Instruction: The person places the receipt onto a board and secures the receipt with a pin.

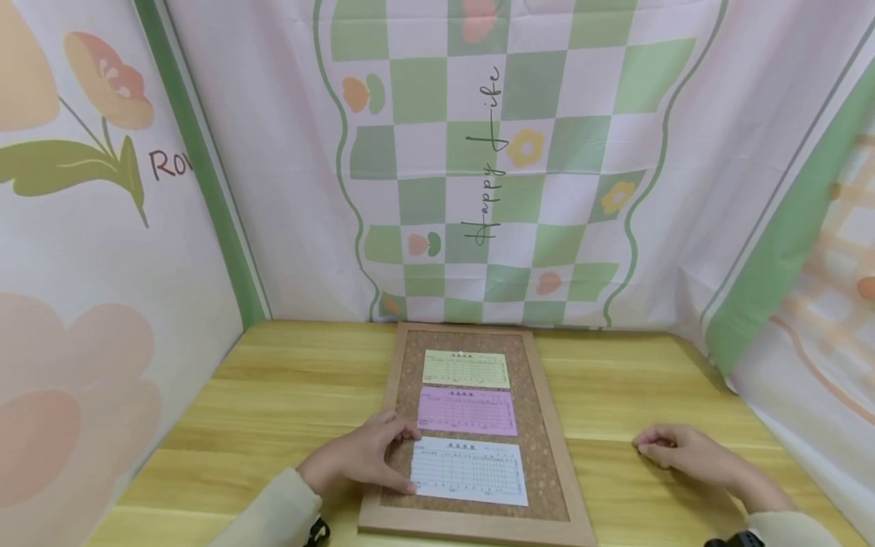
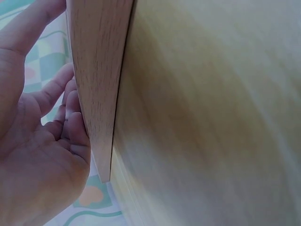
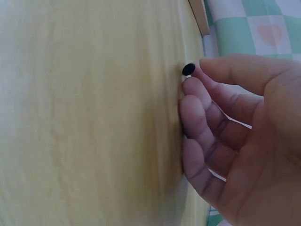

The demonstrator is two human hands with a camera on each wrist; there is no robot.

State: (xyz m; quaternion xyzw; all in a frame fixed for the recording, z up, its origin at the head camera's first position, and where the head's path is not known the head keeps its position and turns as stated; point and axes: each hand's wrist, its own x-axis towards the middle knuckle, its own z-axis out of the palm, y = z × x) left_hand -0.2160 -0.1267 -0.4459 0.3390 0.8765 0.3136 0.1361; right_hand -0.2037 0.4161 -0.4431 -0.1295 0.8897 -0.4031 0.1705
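A framed cork board (image 1: 547,448) lies on the table with three printed slips in a column. Yellow slip (image 1: 466,369) is at the top, pink slip (image 1: 468,412) in the middle, white slip (image 1: 469,472) nearest me. My left hand (image 1: 362,456) touches the white slip's left edge, thumb at the lower corner and a finger near the upper one. In the left wrist view its other fingers lie beside the board's wooden frame (image 2: 101,70). Right of the board, my right hand (image 1: 697,456) pinches a small thumbtack (image 3: 188,69) with a round black head, just above the table.
The yellow wooden table (image 1: 273,395) runs out to both sides of the board. A checkered cloth curtain (image 1: 478,190) hangs behind the board's far end. Printed cloth also hangs along the left and right sides.
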